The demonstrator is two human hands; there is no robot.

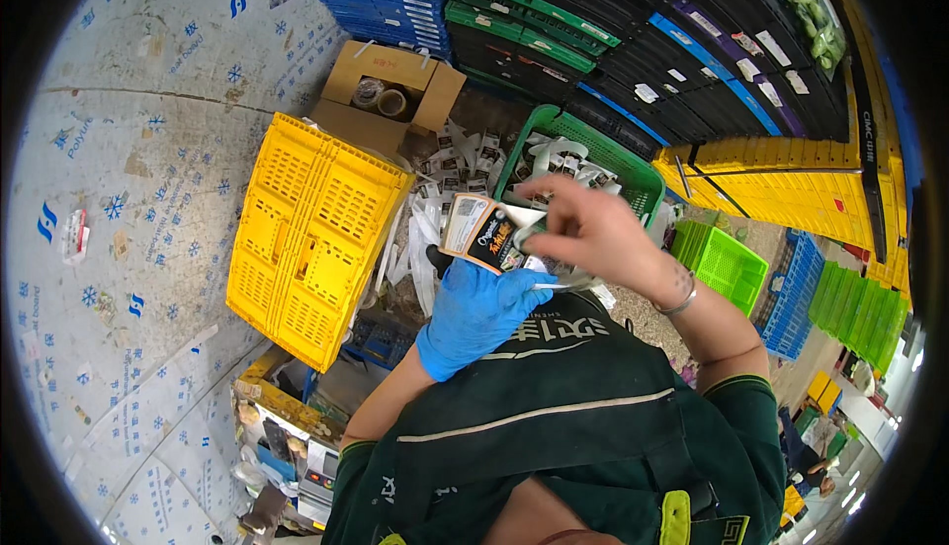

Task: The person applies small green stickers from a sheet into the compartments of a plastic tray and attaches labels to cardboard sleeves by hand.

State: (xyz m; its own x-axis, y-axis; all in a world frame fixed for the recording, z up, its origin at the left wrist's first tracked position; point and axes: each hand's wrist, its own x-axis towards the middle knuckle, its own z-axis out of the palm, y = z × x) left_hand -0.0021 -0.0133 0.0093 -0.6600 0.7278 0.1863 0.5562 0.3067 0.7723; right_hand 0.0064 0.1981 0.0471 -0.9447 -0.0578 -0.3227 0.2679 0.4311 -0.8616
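Observation:
My left hand (pixel 482 311), in a blue glove, is closed on the lower edge of a printed packaging label (pixel 485 234) with black, orange and white areas. My bare right hand (pixel 586 226), with a metal bracelet at the wrist, is raised at the label's right side, its thumb and index finger apart. The label's upper right corner is curled up beside those fingertips; whether they touch it I cannot tell. Clear plastic shows beneath the label. Just beyond my hands, a green plastic basket (pixel 656 188) holds white strips and small printed labels.
A folded yellow crate (pixel 319 241) stands at left. Behind it, a cardboard box (pixel 356 126) holds tape rolls. Strips and labels (pixel 452 167) litter the area between. Stacked black crates (pixel 549 19) rise at the back; lime-green baskets (pixel 723 263) lie at right. Another person (pixel 812 463) is far right.

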